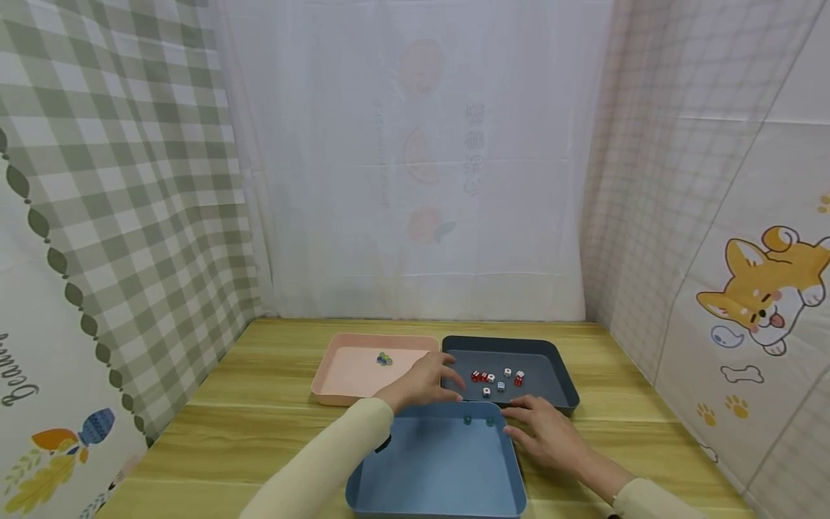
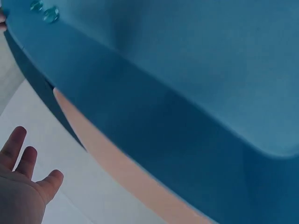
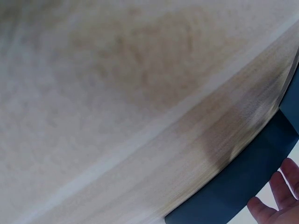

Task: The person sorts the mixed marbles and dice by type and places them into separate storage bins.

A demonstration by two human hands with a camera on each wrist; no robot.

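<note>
My left hand (image 1: 424, 382) hovers where the three trays meet, fingers spread and loosely bent, nothing visible in them. Below it lies the blue tray (image 1: 447, 468), with two green glass marbles (image 1: 478, 421) near its far edge; they also show in the left wrist view as shiny green marbles (image 2: 50, 14). My right hand (image 1: 545, 436) is at the blue tray's far right corner, fingers extended towards its rim, beside the dark tray's near edge. In the right wrist view, the fingers (image 3: 281, 189) are at a dark tray wall (image 3: 233, 182); contact is hard to tell.
The dark tray (image 1: 470, 352) at the back right contains several red and white dice (image 1: 501, 387). To its left, the pink tray (image 1: 350, 360) holds a small cluster of green and blue marbles (image 1: 385, 358). Cloth curtains surround the wooden table (image 1: 246, 418) on three sides.
</note>
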